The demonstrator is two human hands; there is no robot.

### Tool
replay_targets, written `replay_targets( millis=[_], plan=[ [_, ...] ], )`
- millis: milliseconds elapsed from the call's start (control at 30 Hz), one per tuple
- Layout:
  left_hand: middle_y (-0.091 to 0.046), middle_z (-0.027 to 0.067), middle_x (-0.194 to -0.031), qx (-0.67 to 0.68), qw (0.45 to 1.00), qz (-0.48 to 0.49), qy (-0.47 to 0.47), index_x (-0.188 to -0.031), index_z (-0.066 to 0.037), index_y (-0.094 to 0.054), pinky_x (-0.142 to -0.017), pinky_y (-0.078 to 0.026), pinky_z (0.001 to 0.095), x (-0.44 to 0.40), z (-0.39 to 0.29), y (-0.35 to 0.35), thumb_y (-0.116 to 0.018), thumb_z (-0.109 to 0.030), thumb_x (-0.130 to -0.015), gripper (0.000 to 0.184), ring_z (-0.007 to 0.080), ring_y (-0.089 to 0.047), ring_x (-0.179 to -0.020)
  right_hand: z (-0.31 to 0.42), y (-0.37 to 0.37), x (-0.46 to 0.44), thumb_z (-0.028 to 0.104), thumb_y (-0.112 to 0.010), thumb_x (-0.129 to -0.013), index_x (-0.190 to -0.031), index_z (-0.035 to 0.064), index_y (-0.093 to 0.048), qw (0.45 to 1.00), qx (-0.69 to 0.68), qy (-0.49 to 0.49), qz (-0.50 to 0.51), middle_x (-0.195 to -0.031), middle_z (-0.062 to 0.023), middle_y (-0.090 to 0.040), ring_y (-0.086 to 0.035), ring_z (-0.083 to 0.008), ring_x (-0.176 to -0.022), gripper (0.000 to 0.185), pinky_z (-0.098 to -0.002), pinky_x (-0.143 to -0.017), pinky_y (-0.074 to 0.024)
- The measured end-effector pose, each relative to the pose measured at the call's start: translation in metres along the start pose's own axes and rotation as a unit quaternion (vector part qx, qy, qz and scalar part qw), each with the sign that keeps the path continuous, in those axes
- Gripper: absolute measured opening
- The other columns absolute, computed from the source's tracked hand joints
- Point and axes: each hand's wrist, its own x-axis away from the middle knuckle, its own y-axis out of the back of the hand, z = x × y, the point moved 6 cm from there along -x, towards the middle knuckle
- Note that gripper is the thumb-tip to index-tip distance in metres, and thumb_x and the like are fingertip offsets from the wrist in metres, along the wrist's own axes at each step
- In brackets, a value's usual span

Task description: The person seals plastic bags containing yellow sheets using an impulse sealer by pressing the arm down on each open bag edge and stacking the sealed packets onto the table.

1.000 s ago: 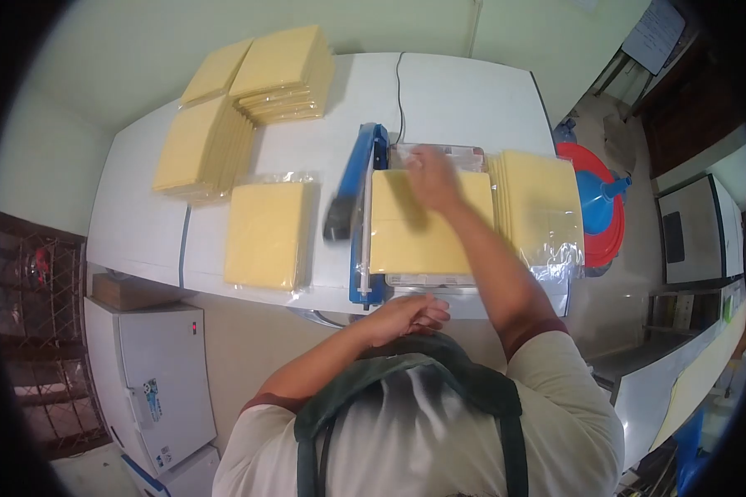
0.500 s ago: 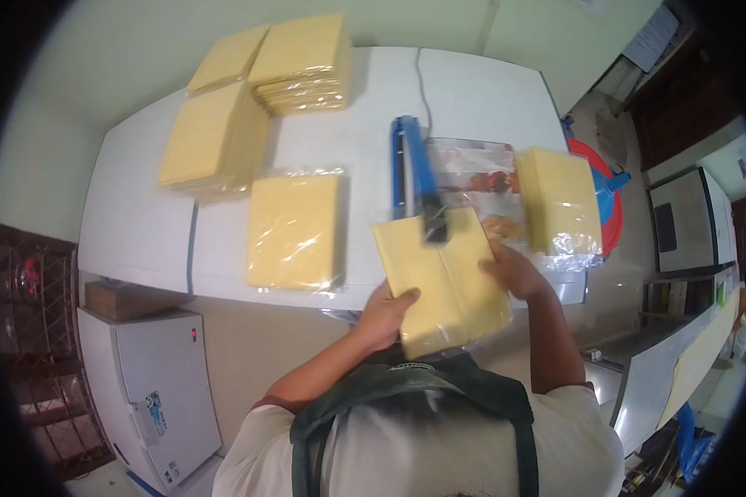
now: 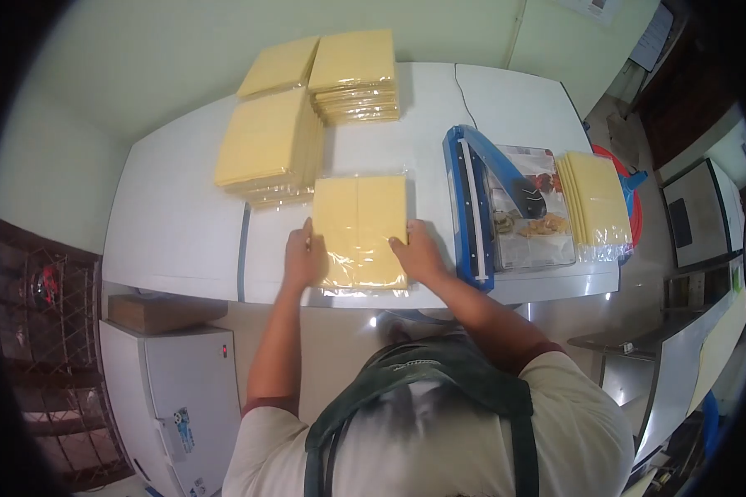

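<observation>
Between my two hands is a flat yellow packet (image 3: 360, 228) in clear plastic, at the front of the white table. It appears to lie on top of another packet, which it hides. My left hand (image 3: 301, 255) is closed against its left edge, with the fingers partly hidden. On the right edge my right hand (image 3: 419, 250) grips it, thumb on top. Just right of that hand stands a blue impulse heat sealer (image 3: 466, 211), its arm raised and swung over to the right.
Tall stacks of similar yellow packets (image 3: 265, 137) stand at the back left of the white table (image 3: 174, 224). More yellow packets (image 3: 597, 199) lean in a row at the right, beside a tray with food pictures (image 3: 526, 244). A cable (image 3: 466, 95) runs behind the sealer.
Both hands have carried the packet left, away from the sealer, and set it down where a single packet lay. The sealer's arm no longer hangs over the packet. My view has shifted too.
</observation>
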Motion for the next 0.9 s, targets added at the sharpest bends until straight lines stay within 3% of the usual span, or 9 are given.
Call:
replay_targets(
  millis=[133,167,333,467,533,600,633,700,900],
  plan=[
    [-0.058,0.0312,-0.129,0.002,0.975,-0.171,-0.139,-0.150,-0.002,-0.035,-0.094,-0.048,0.0505,-0.006,0.037,-0.043,-0.040,-0.024,-0.102,0.053,0.0446,-0.054,-0.122,-0.018,-0.022,0.001,0.029,-0.059,-0.095,-0.144,-0.0085,-0.028,0.979,0.165,0.074,-0.093,-0.135,-0.0351,-0.046,-0.049,-0.0461,-0.125,0.069,-0.0524,-0.105,-0.0397],
    [-0.059,0.0340,-0.123,0.090,0.993,-0.078,0.004,-0.148,-0.003,-0.036,-0.093,-0.047,0.0541,0.008,0.009,-0.029,-0.035,-0.028,-0.104,0.051,0.0487,-0.057,-0.116,-0.034,-0.034,-0.004,0.028,-0.055,-0.096,-0.147,-0.0119,-0.020,0.988,0.106,0.083,-0.082,-0.139,-0.0387,-0.039,-0.042,-0.0489,-0.130,0.074,-0.0519,-0.109,-0.0356],
    [-0.061,0.0340,-0.119,0.033,0.997,-0.063,0.025,-0.138,0.003,-0.045,-0.092,-0.047,0.0548,-0.001,0.039,-0.040,-0.033,-0.029,-0.104,0.048,0.0518,-0.057,-0.112,-0.029,-0.004,0.033,0.032,-0.052,-0.098,-0.149,-0.0112,-0.018,0.987,0.117,0.059,-0.090,-0.139,-0.0376,-0.041,-0.044,-0.0499,-0.128,0.075,-0.0519,-0.109,-0.0367],
    [-0.064,0.0314,-0.101,-0.029,0.995,-0.086,-0.028,-0.101,0.004,-0.059,-0.083,-0.046,0.0557,-0.006,0.047,-0.042,-0.034,-0.020,-0.102,0.035,0.0516,-0.059,-0.099,-0.017,0.047,0.120,0.028,-0.057,-0.097,-0.135,-0.0048,-0.051,0.943,0.143,0.141,0.266,-0.128,-0.0302,-0.058,-0.057,-0.0410,-0.119,0.051,-0.0475,-0.105,-0.0426],
    [-0.064,0.0330,-0.104,-0.047,0.996,-0.059,0.039,-0.107,0.006,-0.061,-0.089,-0.046,0.0535,-0.010,0.052,-0.043,-0.035,-0.024,-0.105,0.039,0.0506,-0.059,-0.104,-0.004,0.116,0.150,0.022,-0.058,-0.097,-0.116,-0.0037,-0.066,0.931,0.014,0.120,0.345,-0.110,-0.0230,-0.069,-0.066,-0.0309,-0.104,0.033,-0.0393,-0.096,-0.0494],
    [-0.061,0.0321,-0.120,-0.011,0.995,-0.089,0.031,-0.125,0.006,-0.057,-0.098,-0.045,0.0486,-0.009,0.051,-0.039,-0.038,-0.026,-0.106,0.042,0.0477,-0.057,-0.116,-0.068,0.204,0.141,0.020,-0.057,-0.098,-0.104,-0.0030,-0.068,0.971,-0.160,0.007,0.176,-0.095,-0.0129,-0.073,-0.069,-0.0226,-0.089,0.026,-0.0325,-0.084,-0.0528],
    [-0.061,0.0321,-0.120,-0.012,0.996,-0.086,0.025,-0.125,0.006,-0.057,-0.098,-0.045,0.0486,-0.011,0.036,-0.043,-0.038,-0.026,-0.106,0.042,0.0477,-0.057,-0.116,-0.113,0.258,0.133,0.020,-0.061,-0.096,-0.100,-0.0015,-0.067,0.985,-0.152,-0.019,-0.076,-0.087,-0.0069,-0.072,-0.067,-0.0187,-0.079,0.023,-0.0315,-0.075,-0.0527],
    [-0.053,0.0273,-0.139,0.022,0.964,-0.265,0.021,-0.140,0.005,-0.047,-0.108,-0.040,0.0436,-0.004,0.003,-0.026,-0.041,-0.026,-0.106,0.046,0.0425,-0.050,-0.129,-0.124,0.343,0.149,0.013,-0.070,-0.085,-0.103,0.0047,-0.067,0.848,0.167,0.034,-0.501,-0.092,-0.0119,-0.067,-0.063,-0.0271,-0.090,0.021,-0.0398,-0.079,-0.0495],
    [-0.050,0.0211,-0.144,0.177,0.954,-0.229,-0.077,-0.143,0.005,-0.044,-0.111,-0.037,0.0386,-0.020,-0.156,-0.083,-0.044,-0.024,-0.106,0.047,0.0324,-0.048,-0.134,-0.180,0.376,0.140,0.018,-0.079,-0.071,-0.103,0.0151,-0.068,0.755,0.382,0.181,-0.501,-0.106,-0.0045,-0.060,-0.055,-0.0272,-0.107,0.034,-0.0437,-0.096,-0.0380]
  ],
)
